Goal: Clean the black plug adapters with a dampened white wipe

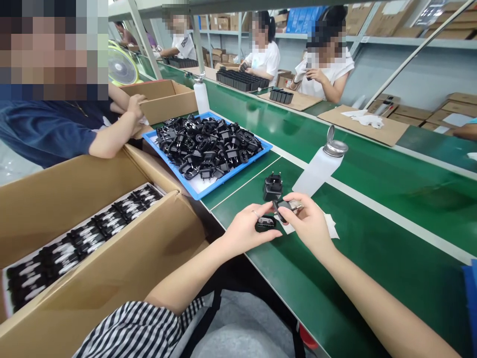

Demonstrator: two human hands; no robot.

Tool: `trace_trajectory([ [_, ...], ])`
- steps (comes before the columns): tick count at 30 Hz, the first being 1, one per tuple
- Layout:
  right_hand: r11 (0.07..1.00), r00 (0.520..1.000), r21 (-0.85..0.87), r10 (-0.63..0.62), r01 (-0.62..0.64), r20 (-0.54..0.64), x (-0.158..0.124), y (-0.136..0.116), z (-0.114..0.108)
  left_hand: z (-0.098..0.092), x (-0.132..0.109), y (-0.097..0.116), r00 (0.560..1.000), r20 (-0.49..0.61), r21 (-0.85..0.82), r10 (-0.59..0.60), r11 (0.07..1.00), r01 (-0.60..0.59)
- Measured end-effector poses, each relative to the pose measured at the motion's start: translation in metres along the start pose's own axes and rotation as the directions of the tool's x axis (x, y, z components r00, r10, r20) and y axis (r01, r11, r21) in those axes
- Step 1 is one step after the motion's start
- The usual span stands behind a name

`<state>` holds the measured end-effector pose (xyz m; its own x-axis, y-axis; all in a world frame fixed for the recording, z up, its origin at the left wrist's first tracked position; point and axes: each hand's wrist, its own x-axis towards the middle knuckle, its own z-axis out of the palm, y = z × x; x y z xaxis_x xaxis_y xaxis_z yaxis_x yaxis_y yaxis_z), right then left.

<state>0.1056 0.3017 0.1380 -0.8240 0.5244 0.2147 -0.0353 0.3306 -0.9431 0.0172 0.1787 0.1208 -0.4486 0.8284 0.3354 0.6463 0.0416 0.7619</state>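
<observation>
Black plug with silvery tip, clamped in right grip; left grip apart.

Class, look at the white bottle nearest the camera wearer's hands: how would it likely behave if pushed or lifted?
Pushed high up, the white bottle would probably tip, being tall and narrow. Its silvery lid stands flipped up, so any liquid inside might spill. Its smooth, plastic-looking wall suggests a light, perhaps slippery body, though its fill is unclear.
</observation>
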Motion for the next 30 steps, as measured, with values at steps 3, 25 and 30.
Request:
trace_trajectory([
  [3,0.99,0.989,-0.112,-0.066,0.08,0.129,-0.005,-0.011,-0.002,-0.005,0.006,0.011,1.0,-0.022,-0.05,-0.018,0.999,0.017],
  [25,0.757,0.902,-0.645,0.202,0.104,0.381,0.007,0.009,-0.004,-0.004,-0.006,-0.013,0.978,0.102,0.149,-0.18,0.975,0.163],
  [30,0.771,0.905,-0.619,0.147,0.147,0.398,0.007,0.011,-0.006,-0.005,-0.005,-0.016,0.975,0.106,0.104,-0.194,0.978,0.183],
])
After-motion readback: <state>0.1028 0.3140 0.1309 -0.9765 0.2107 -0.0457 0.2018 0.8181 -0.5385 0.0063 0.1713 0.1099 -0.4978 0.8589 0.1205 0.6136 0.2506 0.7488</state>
